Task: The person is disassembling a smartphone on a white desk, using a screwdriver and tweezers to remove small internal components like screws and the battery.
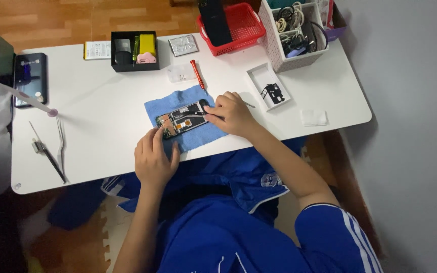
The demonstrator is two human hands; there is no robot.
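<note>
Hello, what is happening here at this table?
A person sits at a white table and works on an opened phone that lies on a blue cloth. The left hand steadies the phone's near end. The right hand holds a thin tool against its inside. A red screwdriver lies behind the cloth, and tweezers lie far to the left.

We see a matt blue cloth (190, 119) on a smooth white table (107, 116) (red basket (238, 25): glossy plastic), wood floor (77, 20).
</note>
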